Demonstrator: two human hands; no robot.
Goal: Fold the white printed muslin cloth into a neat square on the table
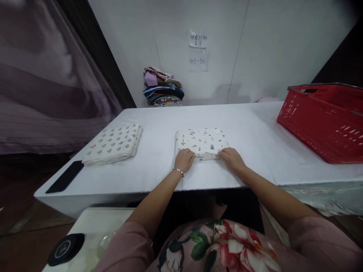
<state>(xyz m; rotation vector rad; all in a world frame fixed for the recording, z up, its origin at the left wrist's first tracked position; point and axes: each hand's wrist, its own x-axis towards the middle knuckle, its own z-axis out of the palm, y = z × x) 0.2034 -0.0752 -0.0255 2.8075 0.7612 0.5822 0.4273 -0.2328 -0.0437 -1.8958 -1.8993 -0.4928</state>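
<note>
A folded white cloth with small dark prints (202, 141) lies in the middle of the white table (255, 136). My left hand (184, 159), a bracelet on its wrist, grips the cloth's near left corner with curled fingers. My right hand (231, 158) grips the near right corner the same way. Both hands rest on the table at the cloth's front edge.
A second folded cloth with grey heart prints (113, 143) lies at the left, a black phone (65, 176) beside it at the table edge. A red plastic basket (326, 121) stands at the right. A pile of coloured clothes (163, 87) sits at the back wall.
</note>
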